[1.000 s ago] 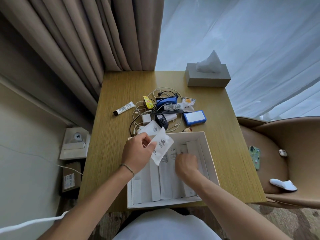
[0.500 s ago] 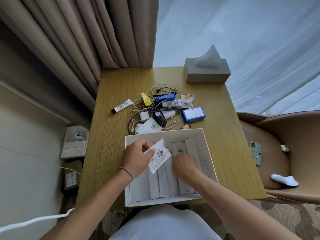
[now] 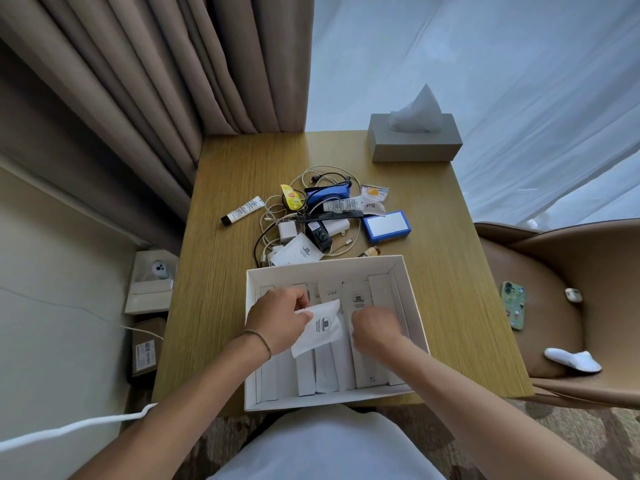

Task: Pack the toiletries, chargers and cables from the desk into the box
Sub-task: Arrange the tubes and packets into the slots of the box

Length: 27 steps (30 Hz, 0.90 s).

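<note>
The left hand [image 3: 277, 318] pinches a white sachet [image 3: 320, 327] by its corner and has brought it down from above the rim of the box [image 3: 407, 289] to lie inside on the upright packets. The right hand [image 3: 375, 327], fingers curled onto those packets, stays inside the box. Beyond the box, chargers and cables [image 3: 311, 220] remain heaped on the desk [image 3: 228, 306].
</note>
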{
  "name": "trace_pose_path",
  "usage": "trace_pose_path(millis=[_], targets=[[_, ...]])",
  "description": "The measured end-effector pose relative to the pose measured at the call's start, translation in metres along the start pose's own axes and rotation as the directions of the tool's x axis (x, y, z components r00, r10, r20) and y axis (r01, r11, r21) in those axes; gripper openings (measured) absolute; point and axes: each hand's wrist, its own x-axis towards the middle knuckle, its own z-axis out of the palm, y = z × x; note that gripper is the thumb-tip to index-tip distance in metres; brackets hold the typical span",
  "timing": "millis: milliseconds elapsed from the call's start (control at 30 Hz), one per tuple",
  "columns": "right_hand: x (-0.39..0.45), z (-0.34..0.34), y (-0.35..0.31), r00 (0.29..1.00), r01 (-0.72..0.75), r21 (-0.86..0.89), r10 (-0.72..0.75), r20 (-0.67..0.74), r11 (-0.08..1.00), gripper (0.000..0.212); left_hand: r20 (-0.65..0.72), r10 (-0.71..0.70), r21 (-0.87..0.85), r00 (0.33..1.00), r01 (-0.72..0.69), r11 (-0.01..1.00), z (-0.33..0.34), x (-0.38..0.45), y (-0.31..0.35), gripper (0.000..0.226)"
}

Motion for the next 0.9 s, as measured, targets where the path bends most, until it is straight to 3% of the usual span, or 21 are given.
trace_pose_path(millis=[233, 400, 600, 767, 900], targets=[[-0.015, -0.029, 0.025, 0.968, -0.076, 0.292, 0.141, -0.208, 0.953, 0.019, 0.133, 0.047, 0.087, 0.99, -0.059, 0.994, 0.019, 0.004, 0.017, 0.01], [-0.027, -0.039, 0.024, 0.94, -0.02, 0.309, 0.124, -0.318, 0.951, 0.028, 0.28, 0.097, 0.157, 0.955, -0.146, 0.977, 0.043, 0.006, 0.023, 0.021], [-0.034, -0.039, 0.028, 0.924, 0.014, 0.351, 0.122, -0.363, 0.936, 0.033, 0.366, 0.111, 0.208, 0.924, -0.197, 0.958, 0.066, 0.007, 0.02, 0.017], [-0.038, -0.037, 0.032, 0.923, 0.014, 0.364, 0.128, -0.362, 0.931, 0.031, 0.369, 0.149, 0.298, 0.917, -0.269, 0.916, 0.078, 0.003, 0.016, 0.005], [-0.039, -0.037, 0.032, 0.922, 0.015, 0.367, 0.129, -0.364, 0.93, 0.032, 0.352, 0.184, 0.378, 0.918, -0.319, 0.869, 0.079, 0.003, 0.017, 0.01]])
